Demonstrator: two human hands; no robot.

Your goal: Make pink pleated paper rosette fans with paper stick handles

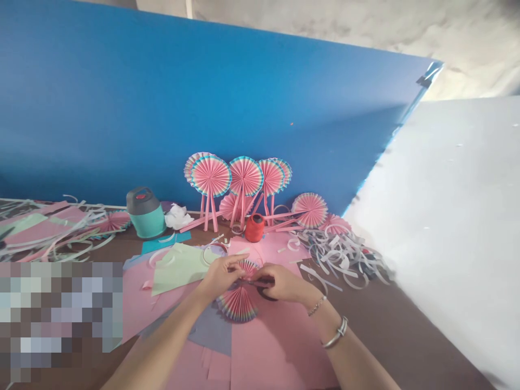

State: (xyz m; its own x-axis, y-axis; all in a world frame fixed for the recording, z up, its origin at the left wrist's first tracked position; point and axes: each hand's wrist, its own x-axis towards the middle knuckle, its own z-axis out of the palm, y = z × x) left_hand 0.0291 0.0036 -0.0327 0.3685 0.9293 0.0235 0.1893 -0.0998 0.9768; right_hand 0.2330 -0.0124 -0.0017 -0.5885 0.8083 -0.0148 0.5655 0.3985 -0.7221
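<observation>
A pleated pink paper fan (239, 304) with a rainbow-coloured edge lies on pink sheets, gathered at its middle and spread out above and below. My left hand (225, 273) pinches the gathered middle from the left. On the other side my right hand (280, 281) is closed around scissors (268, 294), whose dark handle loop shows below the fingers. The blades are near the fan's middle, partly hidden; I cannot tell whether they touch it. A red thread spool (254, 228) stands just beyond both hands.
Finished pink fans (210, 176) on paper sticks lean against the blue board (244, 92). Curled paper strips (341, 257) are heaped at the right. A teal container (146, 214) with a grey lid stands at the back left, beside crumpled white paper (177, 216). A pale green sheet (179, 268) lies left.
</observation>
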